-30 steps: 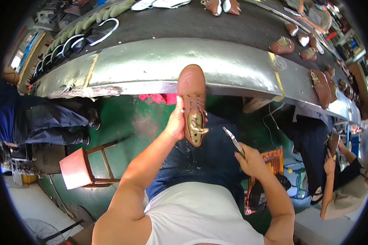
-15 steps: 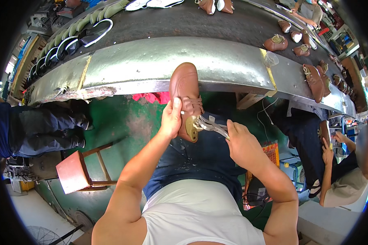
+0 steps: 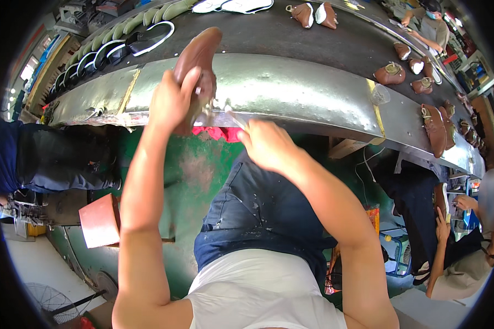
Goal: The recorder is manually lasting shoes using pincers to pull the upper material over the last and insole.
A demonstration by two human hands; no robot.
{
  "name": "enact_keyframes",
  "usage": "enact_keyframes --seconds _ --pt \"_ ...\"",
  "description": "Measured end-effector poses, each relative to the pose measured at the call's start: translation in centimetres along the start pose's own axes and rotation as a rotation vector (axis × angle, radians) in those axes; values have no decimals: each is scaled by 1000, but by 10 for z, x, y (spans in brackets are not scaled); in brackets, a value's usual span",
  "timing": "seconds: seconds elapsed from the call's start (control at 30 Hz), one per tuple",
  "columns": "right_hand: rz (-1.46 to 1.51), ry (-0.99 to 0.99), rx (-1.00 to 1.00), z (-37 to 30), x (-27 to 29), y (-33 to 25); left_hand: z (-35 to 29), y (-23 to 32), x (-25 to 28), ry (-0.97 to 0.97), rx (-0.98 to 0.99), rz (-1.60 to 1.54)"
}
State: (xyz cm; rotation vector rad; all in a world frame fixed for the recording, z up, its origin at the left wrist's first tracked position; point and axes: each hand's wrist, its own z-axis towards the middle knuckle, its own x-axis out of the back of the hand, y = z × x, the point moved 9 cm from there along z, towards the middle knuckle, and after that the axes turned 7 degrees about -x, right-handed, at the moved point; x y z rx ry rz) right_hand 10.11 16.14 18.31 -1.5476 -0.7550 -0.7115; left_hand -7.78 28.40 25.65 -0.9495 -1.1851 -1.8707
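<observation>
A brown leather shoe is raised over the metal edge of the bench, its toe pointing away and a little to the right. My left hand is closed around its side, the thumb lying across the top. Metal pliers are in my closed right hand, to the right of the shoe. Their jaws are smeared by motion beside the shoe's opening, so whether they grip it I cannot tell. The laces and heel are blurred and partly behind my left hand.
The dark conveyor belt runs behind the metal edge. A brown pair, more brown shoes and black-and-white soles lie on it. A red stool stands left. People work on both sides; a clear cup sits right.
My left hand has carried the shoe forward and left from above my lap to over the bench edge. My right hand has moved left and forward with the pliers.
</observation>
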Motion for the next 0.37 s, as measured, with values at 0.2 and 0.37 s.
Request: enact_keyframes --seconds 0.2,0.37 --pt "358 -195 -132 52 -47 29 67 -24 -67 -266 103 286" --pt "418 -210 -119 -6 -61 61 60 -17 -68 -367 54 230"
